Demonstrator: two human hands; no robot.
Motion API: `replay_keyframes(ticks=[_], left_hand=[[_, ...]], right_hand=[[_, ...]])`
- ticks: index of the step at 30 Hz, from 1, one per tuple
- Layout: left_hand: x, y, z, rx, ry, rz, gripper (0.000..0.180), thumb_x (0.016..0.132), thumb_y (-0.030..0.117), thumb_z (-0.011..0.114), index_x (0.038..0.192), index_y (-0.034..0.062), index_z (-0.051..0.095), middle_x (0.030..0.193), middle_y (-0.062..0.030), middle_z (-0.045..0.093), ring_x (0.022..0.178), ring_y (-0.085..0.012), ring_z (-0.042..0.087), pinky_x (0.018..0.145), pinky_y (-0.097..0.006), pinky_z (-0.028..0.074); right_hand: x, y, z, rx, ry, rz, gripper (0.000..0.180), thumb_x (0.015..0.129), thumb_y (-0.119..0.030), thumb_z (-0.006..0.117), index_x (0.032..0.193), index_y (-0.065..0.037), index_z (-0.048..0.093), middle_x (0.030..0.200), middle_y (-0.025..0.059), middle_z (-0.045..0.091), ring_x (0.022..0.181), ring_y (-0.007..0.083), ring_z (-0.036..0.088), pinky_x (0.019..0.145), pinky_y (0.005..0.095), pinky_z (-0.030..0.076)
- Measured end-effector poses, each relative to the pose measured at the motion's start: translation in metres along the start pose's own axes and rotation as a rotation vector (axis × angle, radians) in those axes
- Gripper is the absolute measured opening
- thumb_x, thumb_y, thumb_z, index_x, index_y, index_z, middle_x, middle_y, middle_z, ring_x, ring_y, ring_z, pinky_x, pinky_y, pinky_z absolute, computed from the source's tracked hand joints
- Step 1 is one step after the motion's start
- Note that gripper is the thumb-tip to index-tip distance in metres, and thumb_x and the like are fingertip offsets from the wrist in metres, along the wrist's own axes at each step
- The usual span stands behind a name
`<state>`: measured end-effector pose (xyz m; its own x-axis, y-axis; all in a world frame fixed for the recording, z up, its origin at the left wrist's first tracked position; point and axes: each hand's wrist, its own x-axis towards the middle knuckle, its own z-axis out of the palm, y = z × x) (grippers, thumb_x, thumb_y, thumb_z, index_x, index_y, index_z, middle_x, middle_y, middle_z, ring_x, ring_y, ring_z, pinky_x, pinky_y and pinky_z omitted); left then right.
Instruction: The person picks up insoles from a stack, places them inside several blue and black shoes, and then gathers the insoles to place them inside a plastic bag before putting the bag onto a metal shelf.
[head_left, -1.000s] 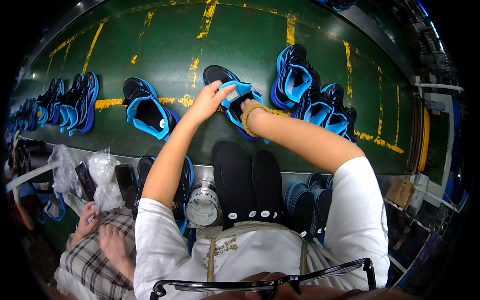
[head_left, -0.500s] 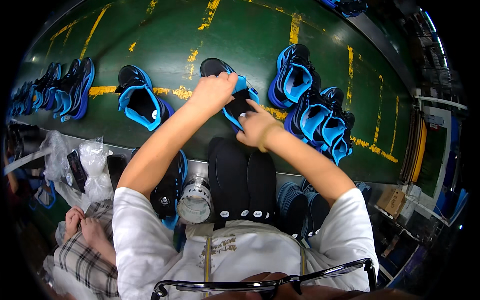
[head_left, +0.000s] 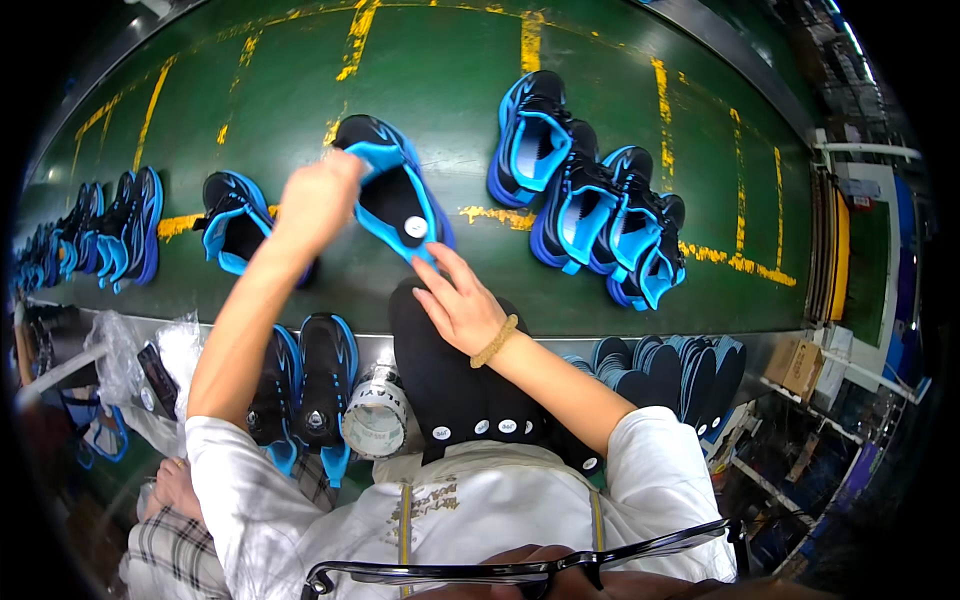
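A black and blue sneaker [head_left: 440, 205] lies on the green work surface, toe pointing away from me, with its blue-lined opening facing up. Inside it a black insole [head_left: 388, 200] lies along the bottom, a round white sticker at its heel end. My left hand [head_left: 318, 200], a little blurred, is closed at the left side of the opening by the tongue. At the heel my right hand [head_left: 462, 305] has its fingers stretched out, fingertips touching or very near the collar. Below them, more black insoles [head_left: 440, 370] with white stickers rest in front of me.
Another sneaker [head_left: 235, 215] stands left, with a row of sneakers [head_left: 130, 225] beyond. Several sneakers [head_left: 575, 190] cluster right. Near my body are a pair of sneakers [head_left: 325, 370], a tape roll [head_left: 378, 415] and stacked insoles [head_left: 660, 375]. Another person's hand [head_left: 172, 488] is lower left.
My right hand has drawn back from inside the sneaker to its heel. The insole now sits lower and flatter inside. The whole view has shifted, so most things appear further left.
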<state>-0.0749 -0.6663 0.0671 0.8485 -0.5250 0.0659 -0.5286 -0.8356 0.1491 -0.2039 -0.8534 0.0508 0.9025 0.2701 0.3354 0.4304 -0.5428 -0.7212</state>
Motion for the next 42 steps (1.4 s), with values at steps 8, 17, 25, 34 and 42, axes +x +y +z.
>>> replay_keyframes(ticks=[8, 17, 25, 34, 42], left_hand=[[0.059, 0.029, -0.057, -1.529, 0.194, -0.339, 0.013, 0.084, 0.017, 0.043, 0.077, 0.0071, 0.046, 0.065, -0.0002, 0.047, 0.044, -0.0028, 0.026, 0.041, -0.017, 0.024], [0.133, 0.122, 0.028, -0.379, -0.071, 0.008, 0.050, 0.076, 0.044, 0.050, 0.112, 0.0127, 0.034, 0.074, -0.0190, 0.058, 0.071, -0.0372, 0.055, 0.058, -0.041, 0.044], [0.184, 0.116, 0.020, -0.307, -0.169, -0.061, 0.039, 0.080, 0.046, 0.041, 0.094, 0.0143, 0.059, 0.080, -0.0163, 0.059, 0.080, -0.0310, 0.056, 0.069, -0.039, 0.044], [0.163, 0.133, 0.028, -0.540, -0.104, -0.080, 0.036, 0.079, 0.035, 0.051, 0.073, 0.0004, 0.060, 0.064, -0.0143, 0.058, 0.063, -0.0204, 0.057, 0.061, -0.031, 0.043], [0.101, 0.150, 0.043, -0.142, 0.066, 0.050, 0.051, 0.073, 0.039, 0.057, 0.112, 0.0090, 0.044, 0.074, -0.0182, 0.059, 0.068, -0.0328, 0.058, 0.060, -0.038, 0.046]], right_hand=[[-0.038, 0.092, -0.084, -0.707, 0.123, 0.298, 0.039, 0.067, -0.025, 0.061, 0.097, -0.003, 0.051, 0.092, 0.0137, 0.052, 0.091, 0.0266, 0.048, 0.086, 0.0422, 0.032], [-0.088, 0.140, -0.181, -0.870, -0.061, 0.307, 0.036, 0.070, -0.027, 0.059, 0.100, -0.008, 0.052, 0.093, 0.0101, 0.053, 0.094, 0.0236, 0.047, 0.089, 0.0403, 0.029], [-0.177, -0.004, -0.190, -0.489, -0.007, 0.354, 0.031, 0.066, -0.011, 0.062, 0.095, -0.004, 0.054, 0.097, 0.0136, 0.048, 0.092, 0.0313, 0.047, 0.080, 0.0407, 0.037], [-0.284, -0.057, -0.145, -0.388, -0.119, 0.849, 0.060, 0.065, -0.028, 0.065, 0.120, -0.019, 0.041, 0.119, 0.0221, 0.034, 0.102, 0.0390, 0.039, 0.083, 0.0420, 0.037], [-0.286, -0.060, -0.159, -0.415, -0.086, 0.864, 0.056, 0.066, -0.023, 0.063, 0.118, -0.015, 0.043, 0.114, 0.0218, 0.039, 0.100, 0.0371, 0.042, 0.084, 0.0404, 0.037]])
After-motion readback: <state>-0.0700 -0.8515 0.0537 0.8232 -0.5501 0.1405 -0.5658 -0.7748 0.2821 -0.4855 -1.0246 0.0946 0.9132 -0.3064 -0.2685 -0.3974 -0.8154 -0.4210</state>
